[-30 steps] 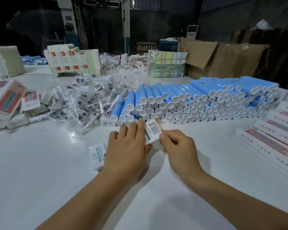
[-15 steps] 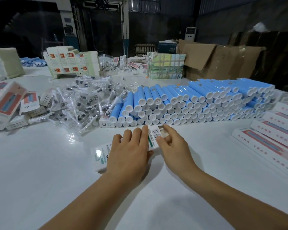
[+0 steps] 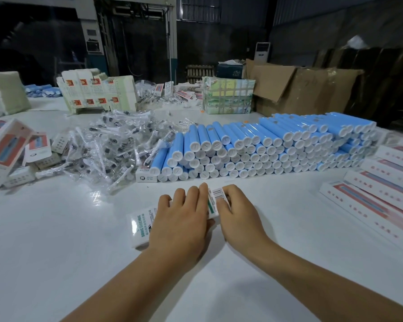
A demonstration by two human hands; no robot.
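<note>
A long white carton (image 3: 142, 225) with green print and a barcode lies flat on the white table (image 3: 56, 240) in front of me. My left hand (image 3: 181, 223) lies over its middle, fingers straight and pressing down. My right hand (image 3: 239, 211) grips the carton's right end near the barcode, fingers curled over the end flap. Most of the carton is hidden under both hands.
A stack of blue tubes with white caps (image 3: 265, 149) runs across the table behind my hands. Bagged brush heads (image 3: 107, 147) lie in a heap at left. Long white and red boxes (image 3: 382, 194) lie at right, loose boxes (image 3: 7, 147) at far left, brown cartons (image 3: 300, 89) behind.
The carton's right end, raised a second ago, now lies flat on the table. My right hand has curled its fingers over that end after briefly lying with fingers stretched out.
</note>
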